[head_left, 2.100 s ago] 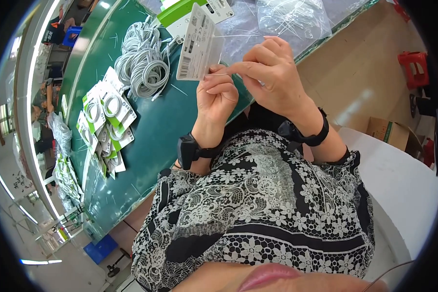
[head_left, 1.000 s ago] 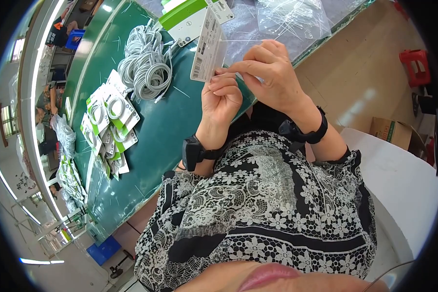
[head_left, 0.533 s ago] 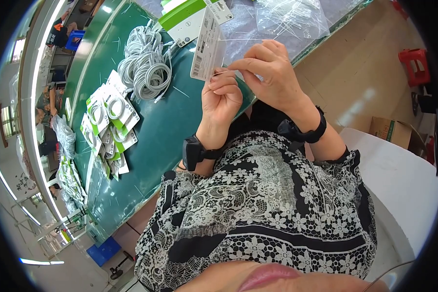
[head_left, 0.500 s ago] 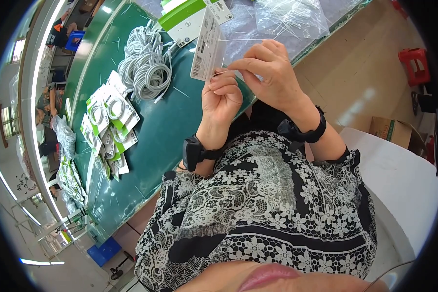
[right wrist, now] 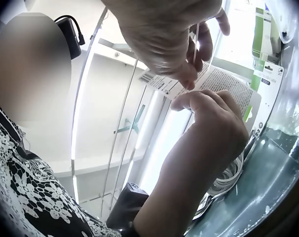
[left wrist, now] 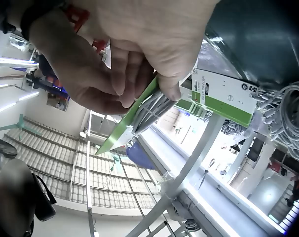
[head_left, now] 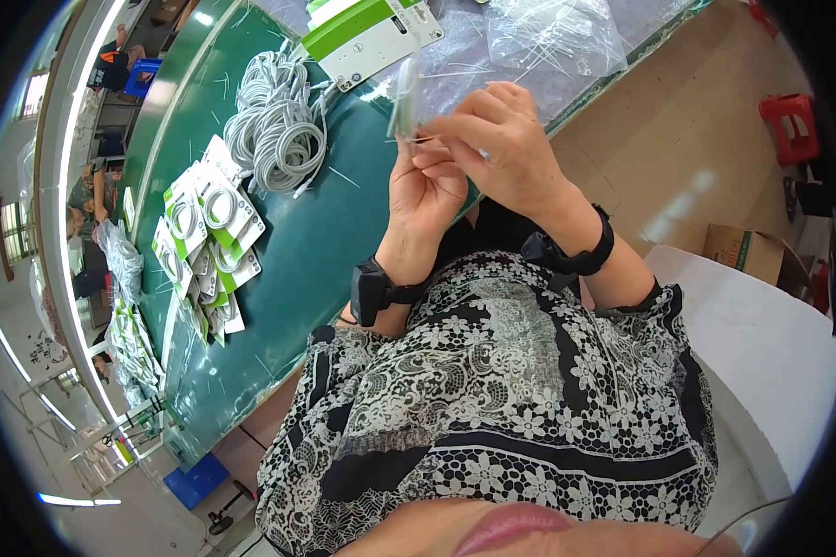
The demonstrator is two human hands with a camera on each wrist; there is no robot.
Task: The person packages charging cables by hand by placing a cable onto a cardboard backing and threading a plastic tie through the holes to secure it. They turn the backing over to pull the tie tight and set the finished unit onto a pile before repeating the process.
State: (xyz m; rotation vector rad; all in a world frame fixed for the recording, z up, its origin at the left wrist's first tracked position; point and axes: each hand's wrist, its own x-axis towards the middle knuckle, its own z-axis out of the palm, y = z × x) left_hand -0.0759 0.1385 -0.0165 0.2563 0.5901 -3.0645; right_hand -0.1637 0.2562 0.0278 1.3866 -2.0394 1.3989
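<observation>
The cable card point(left wrist: 121, 132) is up off the table in front of me, nearly edge-on and blurred in the head view, with its coil of grey cable point(left wrist: 150, 111) facing the left wrist camera. My left hand point(head_left: 427, 192) is clamped on its near end, thumb on the cable side and fingers behind. My right hand point(head_left: 503, 139) is right beside it, thumb and fingers pinching a thin white strip point(right wrist: 196, 42) at the card. Black wrist straps point(head_left: 370, 293) sit on both my arms, above my black-and-white patterned top point(head_left: 502, 390).

Under the card lies the green table point(head_left: 293, 246). To my left on it is an overlapping pile of packed cable cards point(head_left: 212, 223); beyond that, a heap of loose grey cables point(head_left: 274, 130). A green-and-white card point(head_left: 367, 46) lies flat near the heap, and a clear bag of white strips point(head_left: 557, 37) sits farther right.

Past the table, on the floor, are a cardboard box point(head_left: 745, 252) and a red stool point(head_left: 791, 130).
</observation>
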